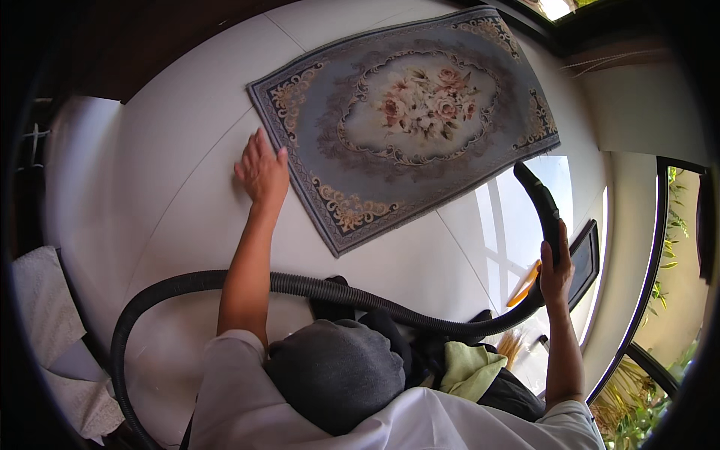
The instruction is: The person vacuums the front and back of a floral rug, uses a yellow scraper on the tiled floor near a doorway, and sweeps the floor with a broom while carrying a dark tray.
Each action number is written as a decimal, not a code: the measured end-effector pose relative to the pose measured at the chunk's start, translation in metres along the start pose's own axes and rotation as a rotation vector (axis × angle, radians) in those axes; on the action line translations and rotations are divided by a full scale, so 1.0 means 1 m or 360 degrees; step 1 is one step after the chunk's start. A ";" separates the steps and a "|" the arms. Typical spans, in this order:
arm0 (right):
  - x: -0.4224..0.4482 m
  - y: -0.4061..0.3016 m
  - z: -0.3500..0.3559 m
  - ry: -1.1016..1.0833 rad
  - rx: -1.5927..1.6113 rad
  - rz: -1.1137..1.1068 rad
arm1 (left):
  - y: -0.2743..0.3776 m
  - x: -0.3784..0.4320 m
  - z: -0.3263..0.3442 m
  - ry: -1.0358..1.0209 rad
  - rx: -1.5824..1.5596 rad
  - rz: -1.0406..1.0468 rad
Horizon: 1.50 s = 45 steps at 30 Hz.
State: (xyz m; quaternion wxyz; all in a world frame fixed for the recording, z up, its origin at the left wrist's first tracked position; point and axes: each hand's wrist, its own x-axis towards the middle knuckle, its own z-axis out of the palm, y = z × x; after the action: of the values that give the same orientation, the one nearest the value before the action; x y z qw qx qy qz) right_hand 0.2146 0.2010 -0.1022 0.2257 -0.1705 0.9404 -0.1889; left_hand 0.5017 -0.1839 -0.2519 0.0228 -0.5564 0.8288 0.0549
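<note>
My right hand (556,274) grips the black handle (539,194) of a vacuum cleaner hose, whose tip points up toward the rug's near right corner. From that handle the ribbed black hose (360,295) loops leftward across in front of me and passes beneath my left forearm. My left hand (263,170) is empty, fingers slightly spread, beside the left edge of the rug; whether it touches the rug or the floor I cannot tell. The grey-blue rug (315,152), with roses in a central medallion and scrolled corners, lies flat on the pale tiles.
A dark-framed panel (584,264) and an orange-edged object (524,284) lie right of my right hand and beneath it. Light green cloth (471,368) rests by my leg, near straw bristles (509,346). Pale textured fabric (48,304) is at left. A window (675,225) borders the right.
</note>
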 end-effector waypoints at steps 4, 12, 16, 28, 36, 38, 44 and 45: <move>-0.018 -0.049 0.026 -0.0368 0.0010 -0.0765 | -0.023 -0.087 0.005 -0.0292 -0.0670 -0.0309; -0.048 -0.114 0.125 -0.0663 -0.0788 -0.1474 | 0.008 -0.107 0.019 -0.0730 -0.1710 -0.0760; -0.013 -0.079 0.120 -0.0358 -0.0698 -0.1265 | -0.003 -0.105 0.019 -0.0852 -0.1647 -0.0805; 0.086 0.078 0.013 0.0829 -0.0642 0.0131 | 0.002 -0.102 0.018 -0.0815 -0.1601 -0.0687; -0.020 -0.066 0.051 -0.0390 -0.0286 -0.1152 | -0.007 -0.106 0.013 -0.1015 -0.2177 -0.1013; -0.045 -0.095 0.071 -0.0677 -0.0625 -0.1426 | -0.001 -0.108 0.013 -0.1189 -0.2316 -0.1110; -0.027 -0.085 0.101 -0.0683 -0.0702 -0.1503 | -0.012 -0.109 0.038 -0.1165 -0.2426 -0.1060; -0.016 -0.072 0.097 -0.0599 -0.0713 -0.1368 | -0.016 -0.113 0.041 -0.1094 -0.2376 -0.1057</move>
State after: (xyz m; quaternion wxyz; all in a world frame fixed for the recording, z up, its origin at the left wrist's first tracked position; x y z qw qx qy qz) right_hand 0.2922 0.1175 -0.1459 0.2508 -0.6163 0.7461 -0.0247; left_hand 0.5588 -0.0808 -0.2821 -0.0838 -0.5908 0.3197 0.7361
